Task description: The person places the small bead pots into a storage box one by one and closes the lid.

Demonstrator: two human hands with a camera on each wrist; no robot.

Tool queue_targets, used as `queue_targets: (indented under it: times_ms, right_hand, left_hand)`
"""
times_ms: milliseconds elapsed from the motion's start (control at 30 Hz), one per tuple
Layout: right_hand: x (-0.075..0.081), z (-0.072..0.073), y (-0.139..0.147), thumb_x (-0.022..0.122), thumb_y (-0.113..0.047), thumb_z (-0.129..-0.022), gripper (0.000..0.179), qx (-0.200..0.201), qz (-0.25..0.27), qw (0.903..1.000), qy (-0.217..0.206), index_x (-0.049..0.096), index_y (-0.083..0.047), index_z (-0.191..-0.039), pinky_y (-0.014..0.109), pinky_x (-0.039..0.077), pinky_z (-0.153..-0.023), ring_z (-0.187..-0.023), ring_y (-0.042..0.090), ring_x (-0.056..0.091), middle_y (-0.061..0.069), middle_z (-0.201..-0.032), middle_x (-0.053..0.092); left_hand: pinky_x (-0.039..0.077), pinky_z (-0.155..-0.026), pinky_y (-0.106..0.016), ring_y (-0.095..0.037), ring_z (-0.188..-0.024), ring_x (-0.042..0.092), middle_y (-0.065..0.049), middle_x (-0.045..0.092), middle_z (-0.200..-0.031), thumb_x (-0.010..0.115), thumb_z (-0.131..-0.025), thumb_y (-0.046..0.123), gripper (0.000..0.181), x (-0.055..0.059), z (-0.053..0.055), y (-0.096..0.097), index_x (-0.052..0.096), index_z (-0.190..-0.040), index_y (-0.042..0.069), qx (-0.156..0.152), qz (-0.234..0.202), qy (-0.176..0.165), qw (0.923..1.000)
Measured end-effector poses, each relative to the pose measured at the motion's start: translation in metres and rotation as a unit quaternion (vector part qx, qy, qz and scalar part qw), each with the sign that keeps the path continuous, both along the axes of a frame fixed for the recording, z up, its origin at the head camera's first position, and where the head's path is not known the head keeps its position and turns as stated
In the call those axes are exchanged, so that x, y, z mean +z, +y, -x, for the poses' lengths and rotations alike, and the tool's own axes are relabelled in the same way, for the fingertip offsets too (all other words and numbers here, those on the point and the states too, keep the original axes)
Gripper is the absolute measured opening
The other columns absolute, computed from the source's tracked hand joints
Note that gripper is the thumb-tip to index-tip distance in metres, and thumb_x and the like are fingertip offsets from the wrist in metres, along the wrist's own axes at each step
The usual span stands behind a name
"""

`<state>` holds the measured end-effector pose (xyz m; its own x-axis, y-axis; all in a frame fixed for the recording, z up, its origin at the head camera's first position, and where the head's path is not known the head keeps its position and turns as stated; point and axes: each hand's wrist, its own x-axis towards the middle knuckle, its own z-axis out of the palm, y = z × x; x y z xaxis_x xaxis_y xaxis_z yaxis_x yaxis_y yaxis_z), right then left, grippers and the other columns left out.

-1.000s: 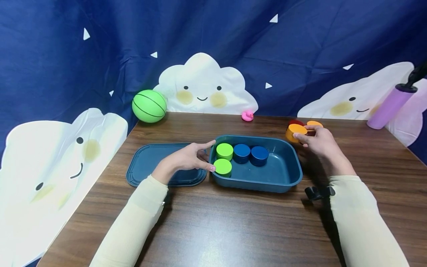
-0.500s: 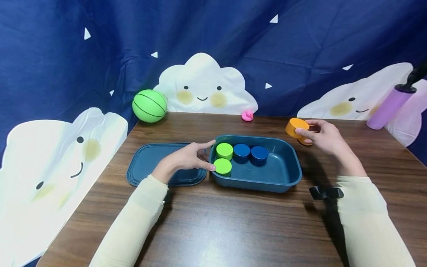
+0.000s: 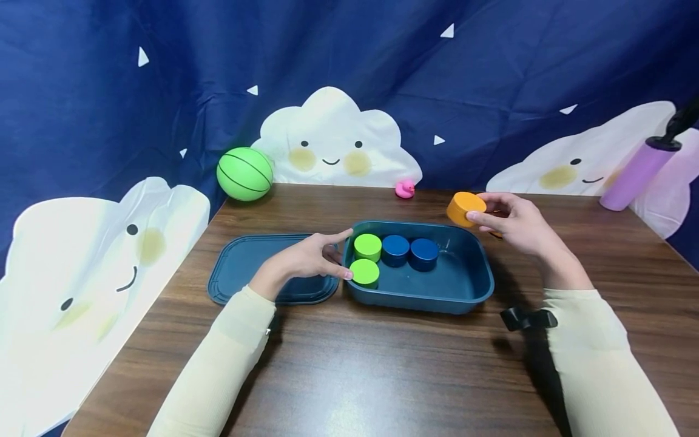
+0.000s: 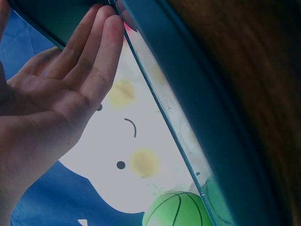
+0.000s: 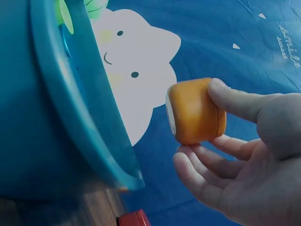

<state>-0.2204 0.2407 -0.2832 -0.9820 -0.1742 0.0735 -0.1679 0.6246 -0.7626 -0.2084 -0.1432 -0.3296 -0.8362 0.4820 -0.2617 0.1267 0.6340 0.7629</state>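
Note:
My right hand [image 3: 519,226] pinches a small round orange jar [image 3: 466,209] between thumb and fingers, above the table behind the right end of the blue box [image 3: 437,297]. In the right wrist view the jar [image 5: 193,110] shows a pale base and a lid seam. My left hand [image 3: 306,258] rests against the box's left end, thumb and index finger spread along its rim. Its other fingers look straight in the left wrist view. Inside the box stand two green jars [image 3: 368,247] on the left and two blue jars [image 3: 395,250] beside them.
The box's lid [image 3: 246,267] lies flat on the left. A red jar [image 5: 134,219] stands beyond the box, hidden in the head view. Behind are a green ball [image 3: 244,173], a pink duck [image 3: 405,189] and a purple pump [image 3: 636,176].
My right hand has lifted the orange jar from beside the other jars and carried it left, toward the box. The left hand and the box have stayed nearly in place.

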Motion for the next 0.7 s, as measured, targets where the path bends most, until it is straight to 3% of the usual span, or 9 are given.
queue_targets:
  times_ms: [200,367,700]
  right_hand:
    - [-0.002,-0.001,-0.005,0.064,-0.031,-0.100,0.062,0.037,0.009,0.9992,-0.010,0.043,0.006,-0.145,0.015,0.056,-0.074,-0.087,0.004,0.065,0.025,-0.128,0.057]
    - [-0.002,-0.001,-0.008,0.064,-0.037,-0.100,0.062,0.052,-0.009,0.9983,-0.026,0.045,0.001,-0.145,0.018,0.056,-0.079,-0.091,0.011,0.064,0.021,-0.128,0.058]
    - [-0.009,-0.001,-0.014,0.065,-0.033,-0.099,0.057,0.091,0.012,0.9949,-0.041,0.048,-0.001,-0.143,0.021,0.056,-0.084,-0.096,0.016,0.064,0.018,-0.126,0.058]
  left_hand:
    - [0.055,-0.083,-0.033,-0.022,-0.117,0.061,-0.011,0.065,-0.128,0.081,-0.088,0.031,0.095,-0.001,0.001,0.000,0.021,-0.162,0.030,-0.001,-0.004,0.001,1.0000]
    - [0.055,-0.082,-0.033,-0.022,-0.116,0.061,-0.011,0.066,-0.127,0.081,-0.088,0.031,0.095,-0.003,0.002,0.000,0.021,-0.162,0.030,-0.001,-0.007,-0.001,1.0000]
    - [0.055,-0.080,-0.032,-0.022,-0.115,0.061,-0.012,0.065,-0.128,0.081,-0.088,0.031,0.095,-0.002,0.002,-0.001,0.021,-0.162,0.029,-0.001,-0.006,-0.001,1.0000]
